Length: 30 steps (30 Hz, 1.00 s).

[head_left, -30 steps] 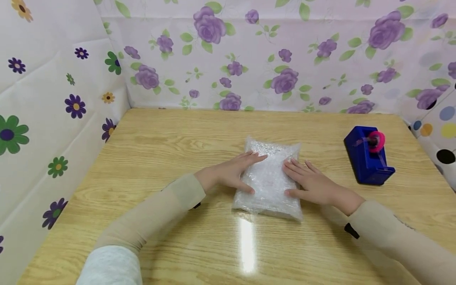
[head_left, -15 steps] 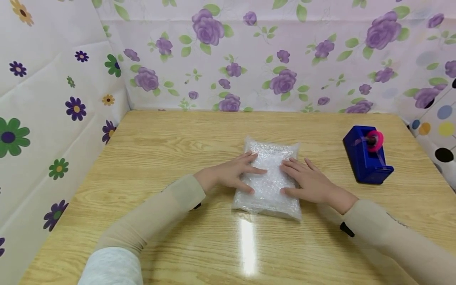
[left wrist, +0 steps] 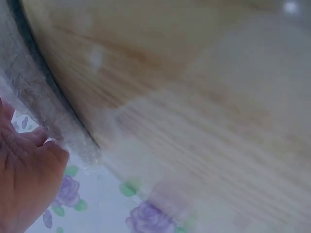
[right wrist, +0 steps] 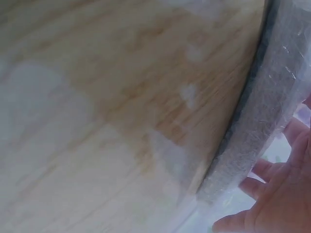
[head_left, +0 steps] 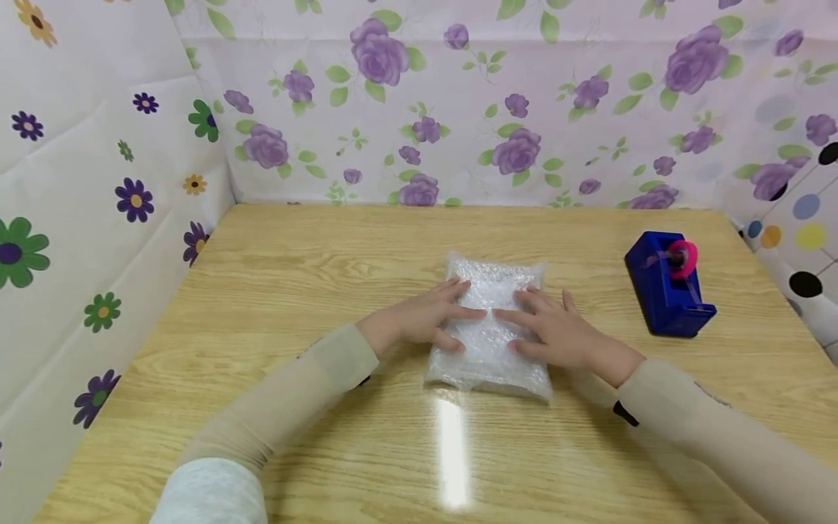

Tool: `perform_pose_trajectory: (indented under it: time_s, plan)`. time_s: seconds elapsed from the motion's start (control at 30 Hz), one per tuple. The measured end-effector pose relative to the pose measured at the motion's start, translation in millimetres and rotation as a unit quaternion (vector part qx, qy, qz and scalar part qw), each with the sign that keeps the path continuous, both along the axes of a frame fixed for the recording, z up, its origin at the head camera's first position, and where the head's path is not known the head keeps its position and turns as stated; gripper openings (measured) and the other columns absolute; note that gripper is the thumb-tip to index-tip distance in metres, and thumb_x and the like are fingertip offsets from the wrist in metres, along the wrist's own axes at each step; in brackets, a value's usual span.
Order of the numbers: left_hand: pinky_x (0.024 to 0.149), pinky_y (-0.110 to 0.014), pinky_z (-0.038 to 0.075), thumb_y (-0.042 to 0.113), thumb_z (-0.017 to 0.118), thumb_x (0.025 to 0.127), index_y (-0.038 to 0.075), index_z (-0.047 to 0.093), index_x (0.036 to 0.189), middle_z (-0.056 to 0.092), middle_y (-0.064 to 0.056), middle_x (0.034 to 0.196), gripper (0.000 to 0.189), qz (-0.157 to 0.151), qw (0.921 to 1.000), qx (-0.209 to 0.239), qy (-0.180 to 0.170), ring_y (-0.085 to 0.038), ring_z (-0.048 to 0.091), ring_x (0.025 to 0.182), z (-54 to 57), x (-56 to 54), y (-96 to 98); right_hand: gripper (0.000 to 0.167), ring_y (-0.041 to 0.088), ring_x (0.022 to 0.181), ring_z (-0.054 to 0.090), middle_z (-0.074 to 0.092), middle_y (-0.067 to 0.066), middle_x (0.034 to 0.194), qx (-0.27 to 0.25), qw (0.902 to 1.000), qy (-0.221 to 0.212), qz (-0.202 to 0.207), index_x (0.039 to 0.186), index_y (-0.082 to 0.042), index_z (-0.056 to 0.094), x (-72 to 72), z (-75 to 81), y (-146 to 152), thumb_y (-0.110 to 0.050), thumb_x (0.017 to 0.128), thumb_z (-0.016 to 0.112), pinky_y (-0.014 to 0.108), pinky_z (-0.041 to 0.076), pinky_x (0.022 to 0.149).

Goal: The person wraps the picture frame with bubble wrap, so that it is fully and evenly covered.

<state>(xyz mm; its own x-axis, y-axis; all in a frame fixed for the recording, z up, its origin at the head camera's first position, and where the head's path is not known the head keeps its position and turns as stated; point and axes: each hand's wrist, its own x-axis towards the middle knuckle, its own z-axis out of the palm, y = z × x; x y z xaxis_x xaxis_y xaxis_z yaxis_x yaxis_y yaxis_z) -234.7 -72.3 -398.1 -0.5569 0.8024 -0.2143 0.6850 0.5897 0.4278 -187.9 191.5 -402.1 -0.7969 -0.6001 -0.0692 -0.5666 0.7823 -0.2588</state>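
A flat parcel in clear bubble wrap [head_left: 494,371] lies on the wooden table [head_left: 314,247], its wrap edges sticking out at the corners. My left hand [head_left: 425,316] rests on its left side with fingers spread. From the right, my right hand [head_left: 563,331] lies on the other side, fingers spread too. The two index fingertips come close together near the parcel's middle. In the left wrist view, the left hand [left wrist: 29,170] is at the parcel's side edge [left wrist: 48,92]. The right wrist view shows the right hand [right wrist: 277,194] along the opposite edge [right wrist: 262,111].
A blue tape dispenser [head_left: 668,284] with a pink-cored roll stands to the right on the table. Flowered cloth [head_left: 458,109] hangs behind, and more patterned cloth borders the left and right sides.
My right hand has shifted slightly left and its index finger has spread toward the middle. The left index finger has swung down toward it. The parcel stays in place.
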Motion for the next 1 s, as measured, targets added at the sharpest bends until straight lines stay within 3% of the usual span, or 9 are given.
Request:
perform_pose_trajectory:
  time_s: [0.1, 0.23, 0.33, 0.47, 0.53, 0.6, 0.7, 0.93, 1.0]
  plan:
    - [0.119, -0.051, 0.002, 0.051, 0.063, 0.085, 0.028, 0.041, 0.144, 0.008, -0.014, 0.16, 0.067, -0.015, 0.9978, -0.024, 0.06, -0.033, -0.001, 0.147, 1.7, -2.4, -0.6, 0.052, 0.043, 0.142, 0.016, 0.03, 0.019, 0.152, -0.009, 0.9995, 0.02, 0.023, 0.141, -0.019, 0.047, -4.6, -0.6, -3, -0.037, 0.094, 0.057, 0.071, 0.008, 0.109]
    - [0.119, -0.052, 0.007, 0.052, 0.061, 0.085, 0.024, 0.044, 0.143, 0.02, -0.013, 0.157, 0.067, -0.042, 0.9864, -0.05, 0.151, -0.034, 0.012, 0.146, 3.8, 1.6, 1.3, 0.051, 0.041, 0.14, 0.025, 0.039, 0.017, 0.148, -0.028, 0.9979, 0.026, 0.052, 0.139, -0.011, 0.049, -8.8, -1.9, -5, -0.032, 0.092, 0.059, 0.064, 0.014, 0.113]
    - [0.117, -0.046, 0.025, 0.047, 0.062, 0.087, 0.016, 0.05, 0.139, 0.035, -0.01, 0.15, 0.062, -0.069, 0.9685, -0.063, 0.231, -0.03, 0.03, 0.139, 5.2, 14.1, 6.7, 0.052, 0.042, 0.139, 0.027, 0.041, 0.017, 0.147, -0.034, 0.9977, 0.013, 0.056, 0.139, -0.01, 0.049, -9.6, -3.7, -3, -0.031, 0.092, 0.06, 0.064, 0.014, 0.113]
    - [0.103, -0.031, 0.044, 0.03, 0.063, 0.09, 0.017, 0.059, 0.128, 0.054, -0.002, 0.134, 0.041, -0.094, 0.934, -0.075, 0.337, -0.019, 0.049, 0.124, 8.7, 36.9, 17.6, 0.053, 0.042, 0.14, 0.026, 0.04, 0.017, 0.148, -0.036, 0.998, 0.002, 0.052, 0.139, -0.01, 0.048, -9.3, -4.9, 1, -0.032, 0.092, 0.06, 0.064, 0.014, 0.113]
    - [0.097, -0.027, 0.047, 0.023, 0.061, 0.091, 0.021, 0.061, 0.124, 0.059, 0.003, 0.127, 0.034, -0.093, 0.9217, -0.085, 0.367, -0.015, 0.054, 0.117, 10.6, 46.3, 22.3, 0.053, 0.042, 0.14, 0.025, 0.039, 0.016, 0.149, -0.039, 0.9981, -0.002, 0.048, 0.14, -0.011, 0.048, -9.5, -4.9, 2, -0.032, 0.093, 0.06, 0.064, 0.012, 0.113]
    - [0.094, -0.025, 0.048, 0.017, 0.059, 0.092, 0.023, 0.061, 0.124, 0.062, 0.005, 0.123, 0.032, -0.087, 0.9148, -0.099, 0.382, -0.014, 0.056, 0.113, 11.4, 53.1, 25.6, 0.053, 0.041, 0.141, 0.024, 0.038, 0.016, 0.149, -0.041, 0.9981, -0.003, 0.046, 0.14, -0.011, 0.047, -9.9, -4.7, 2, -0.032, 0.093, 0.059, 0.064, 0.012, 0.113]
    - [0.094, -0.025, 0.048, 0.016, 0.059, 0.092, 0.023, 0.061, 0.125, 0.061, 0.004, 0.123, 0.034, -0.07, 0.9166, -0.113, 0.377, -0.014, 0.056, 0.113, 9.6, 60.1, 27.8, 0.053, 0.041, 0.141, 0.023, 0.038, 0.016, 0.149, -0.042, 0.9981, -0.006, 0.045, 0.141, -0.012, 0.047, -9.9, -4.4, 1, -0.033, 0.093, 0.059, 0.065, 0.011, 0.113]
    - [0.099, -0.028, 0.047, 0.017, 0.056, 0.093, 0.012, 0.057, 0.129, 0.058, -0.006, 0.126, 0.036, -0.018, 0.9379, -0.069, 0.34, -0.02, 0.055, 0.114, 0.2, 75.0, 28.8, 0.052, 0.041, 0.14, 0.026, 0.04, 0.016, 0.148, -0.038, 0.998, 0.004, 0.05, 0.14, -0.012, 0.048, -10.1, -3.8, 0, -0.033, 0.093, 0.059, 0.065, 0.014, 0.112]
    - [0.102, -0.029, 0.045, 0.018, 0.054, 0.094, 0.009, 0.055, 0.131, 0.057, -0.008, 0.129, 0.038, -0.007, 0.9396, -0.066, 0.336, -0.022, 0.054, 0.116, -1.2, 79.9, 29.7, 0.053, 0.041, 0.14, 0.026, 0.04, 0.015, 0.148, -0.038, 0.998, 0.006, 0.05, 0.14, -0.013, 0.048, -11.0, -3.3, 0, -0.034, 0.093, 0.06, 0.065, 0.014, 0.112]
